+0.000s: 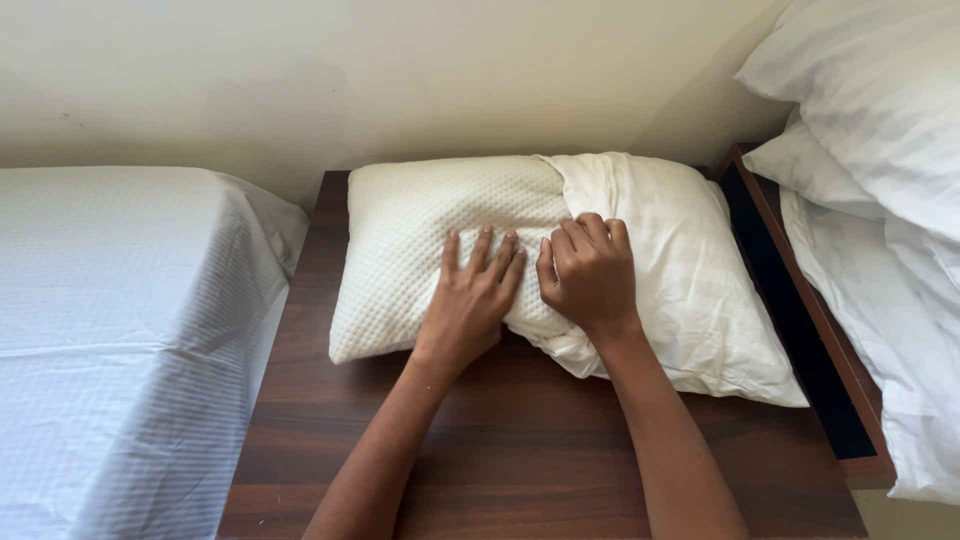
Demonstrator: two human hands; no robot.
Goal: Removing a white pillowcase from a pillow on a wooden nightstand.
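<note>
Pillow (420,240) lying flat on the dark wood surface (520,450), toward the far edge by the wall (400,70); dimpled cream cover bare on the near-left half. Case (690,270), white with faint stripes, drawn over the right half only, its open edge bunched in folds across the middle and along the near side.

Left hand (470,300) palm down on the bare pillow, fingers (483,250) straight and slightly spread, pressing flat, gripping nothing. Right hand (590,275) just beside it, thumb nearly touching the left forefinger, fingers (592,230) curled closed onto the bunched edge of the case, knuckles up. Both forearms reaching in from the near edge, over bare wood.

Bed (130,330) to the left, covered in a white sheet with a fine stripe, its side hanging down against the surface. To the right, a raised wooden rim (800,290) with a dark gap beside it, then a second bed with white pillows (880,110) stacked at the top right corner and a white sheet below them. Pale plain wall behind everything
</note>
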